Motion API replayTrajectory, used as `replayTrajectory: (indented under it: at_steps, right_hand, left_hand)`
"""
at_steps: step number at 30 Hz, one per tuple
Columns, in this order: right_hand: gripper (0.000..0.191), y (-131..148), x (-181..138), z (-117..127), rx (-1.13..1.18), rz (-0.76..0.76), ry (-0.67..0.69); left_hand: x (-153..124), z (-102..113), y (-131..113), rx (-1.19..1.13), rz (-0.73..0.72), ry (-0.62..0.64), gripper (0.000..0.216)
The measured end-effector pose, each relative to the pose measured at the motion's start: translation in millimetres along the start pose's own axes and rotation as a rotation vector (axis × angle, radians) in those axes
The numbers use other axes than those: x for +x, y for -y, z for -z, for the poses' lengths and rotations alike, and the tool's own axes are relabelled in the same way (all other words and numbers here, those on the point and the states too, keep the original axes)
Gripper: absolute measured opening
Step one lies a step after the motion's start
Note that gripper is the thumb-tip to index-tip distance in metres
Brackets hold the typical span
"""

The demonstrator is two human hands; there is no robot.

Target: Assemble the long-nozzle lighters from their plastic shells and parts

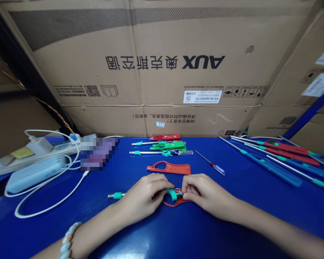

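Low in the frame's centre, left hand and right hand close their fingers on a red lighter, on a blue desk; another shell lies just above.

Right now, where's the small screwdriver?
Head view: the screwdriver lies on the blue table, right of centre, just beyond the right hand, beside the loose orange handle shell.

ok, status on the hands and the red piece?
Left hand and right hand both pinching the red plastic lighter shell with teal trigger, low on the blue tabletop. Metal nozzle sticks out left. Spare red shell half just beyond, apart.
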State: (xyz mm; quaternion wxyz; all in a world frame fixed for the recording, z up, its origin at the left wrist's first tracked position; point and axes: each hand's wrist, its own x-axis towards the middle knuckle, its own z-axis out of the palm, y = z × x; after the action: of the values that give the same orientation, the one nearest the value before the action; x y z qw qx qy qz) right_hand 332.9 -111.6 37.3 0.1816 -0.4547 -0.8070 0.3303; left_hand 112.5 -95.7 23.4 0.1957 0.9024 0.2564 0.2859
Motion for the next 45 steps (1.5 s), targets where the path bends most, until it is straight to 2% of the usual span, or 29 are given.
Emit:
replayTrajectory:
  at_steps: [11,24,38,45]
  right_hand:
    - [0.014,0.5,-1.6,2.1,-0.012,-0.005,0.004]
    - [0.014,3.7,-1.9,2.7,-0.025,0.012,0.005]
    - [0.016,0.7,-2.7,-0.5,-0.092,0.076,-0.011]
    - [0.018,2.5,-4.0,-0.8,-0.205,0.136,-0.008]
  left_hand:
    - [0.7,-1.8,-1.8,0.013,-0.040,-0.027,0.023]
    - [0.0,-2.1,0.6,0.065,-0.051,0.002,0.023]
    - [1.3,-3.4,-1.6,0.272,-0.116,0.053,0.024]
    - [0.5,-4.3,-9.4,0.515,-0.205,0.092,0.032]
